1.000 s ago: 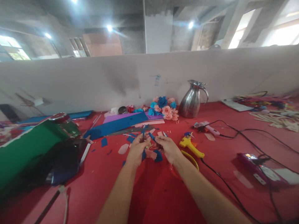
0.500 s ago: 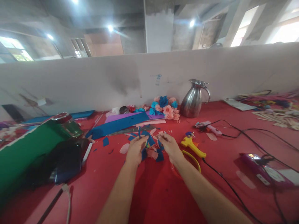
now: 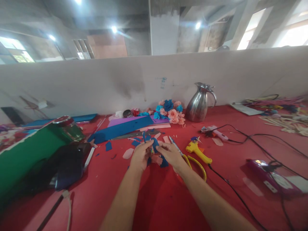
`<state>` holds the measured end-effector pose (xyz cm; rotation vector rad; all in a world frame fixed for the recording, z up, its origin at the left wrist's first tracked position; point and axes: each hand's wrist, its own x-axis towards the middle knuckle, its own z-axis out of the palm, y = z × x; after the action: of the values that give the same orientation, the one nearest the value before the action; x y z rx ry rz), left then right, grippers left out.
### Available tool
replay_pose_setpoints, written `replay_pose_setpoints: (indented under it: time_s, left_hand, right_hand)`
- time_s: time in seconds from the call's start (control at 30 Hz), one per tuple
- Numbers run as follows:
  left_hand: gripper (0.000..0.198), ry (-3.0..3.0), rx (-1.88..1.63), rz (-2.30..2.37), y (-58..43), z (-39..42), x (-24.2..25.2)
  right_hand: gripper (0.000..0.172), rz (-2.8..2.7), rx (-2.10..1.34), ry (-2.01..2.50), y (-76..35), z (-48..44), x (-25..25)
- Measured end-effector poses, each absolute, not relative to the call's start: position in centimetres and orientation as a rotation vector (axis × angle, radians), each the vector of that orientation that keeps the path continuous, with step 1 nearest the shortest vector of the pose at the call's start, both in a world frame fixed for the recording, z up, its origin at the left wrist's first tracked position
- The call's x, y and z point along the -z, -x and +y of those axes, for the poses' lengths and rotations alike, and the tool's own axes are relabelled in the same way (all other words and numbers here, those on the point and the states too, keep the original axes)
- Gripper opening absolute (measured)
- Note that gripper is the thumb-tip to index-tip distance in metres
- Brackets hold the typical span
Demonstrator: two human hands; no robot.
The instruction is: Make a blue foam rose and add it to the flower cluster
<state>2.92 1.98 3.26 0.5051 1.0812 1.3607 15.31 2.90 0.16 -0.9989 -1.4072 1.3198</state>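
My left hand (image 3: pixel 141 155) is closed on a small piece of blue paper (image 3: pixel 155 143), held just above the red table. At the other edge of that piece, my right hand (image 3: pixel 171 156) pinches it between thumb and fingers. Blue and pink paper scraps lie under and around both hands, among them a pink scrap (image 3: pixel 157 159) below the fingers and a pale pink petal shape (image 3: pixel 128 153) to the left. Scissors with yellow handles (image 3: pixel 203 170) lie beside my right hand, partly hidden by the forearm.
A yellow glue gun (image 3: pixel 199 152) with a black cord lies to the right, a pink glue gun (image 3: pixel 220 133) beyond it. Paper flowers (image 3: pixel 172 110) and a steel jug (image 3: pixel 197 104) stand by the wall. A purple power strip (image 3: pixel 271 176) is far right, a black bag (image 3: pixel 71 163) left.
My right hand has moved left, closer to my left hand, and its fingers now meet the blue paper piece. More of the scissors shows beside it.
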Motion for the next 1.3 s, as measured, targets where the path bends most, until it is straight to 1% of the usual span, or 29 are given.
replay_pose_setpoints:
  time_s: [0.07,0.23,0.37,0.57,0.7,0.87,0.93,0.97,1.03,1.07,1.13,1.3]
  left_hand:
    - [0.023,-0.525,-1.341,1.07,-2.9,1.9,-3.2]
    - [0.031,-0.561,-1.346,1.053,-2.9,1.8,-3.1]
    - [0.029,-0.647,-1.401,1.12,-3.1,1.8,-2.8]
    - [0.03,-0.717,-1.419,1.135,-3.3,1.9,-2.4]
    - [0.029,-0.67,-1.419,1.119,-3.2,1.8,-2.9]
    - [0.029,-0.63,-1.346,1.17,-3.4,1.4,-3.4]
    - [0.029,-0.685,-1.299,1.188,-3.7,1.3,-3.4]
    - [0.029,-0.71,-1.272,1.196,-3.8,1.2,-3.3]
    - [0.029,-0.744,-1.203,1.217,-4.2,1.1,-3.3]
    - [0.029,-0.758,-1.159,1.23,-4.3,1.1,-3.2]
    - [0.027,-0.807,-1.061,1.259,-4.3,1.1,-3.0]
    - [0.019,-1.095,-0.833,1.31,-4.0,1.3,-2.0]
  right_hand:
    - [0.023,-1.435,-1.273,1.01,-15.3,2.9,-0.2]
    - [0.022,-1.51,-1.181,1.088,-15.7,2.7,-0.6]
    - [0.022,-1.545,-1.115,1.134,-15.9,2.7,-0.6]
    - [0.016,-1.55,-1.086,1.151,-15.9,2.9,-0.2]
    - [0.021,-1.64,-1.059,1.159,-16.2,2.8,-0.9]
    - [0.021,-1.716,-0.718,1.353,-21.3,2.5,-2.5]
    - [0.014,-1.72,-0.517,1.529,-24.6,2.3,-2.3]
    - [0.016,-1.735,-0.368,1.643,-26.1,2.2,-2.0]
    - [0.03,-1.772,-0.204,1.878,-28.6,1.9,-1.0]
    - [0.035,-1.779,-0.174,1.983,-29.4,1.8,-0.4]
    - [0.036,-1.809,-0.172,2.092,-30.2,1.7,0.6]
    - [0.033,-1.861,-0.178,2.117,-29.6,1.9,0.6]
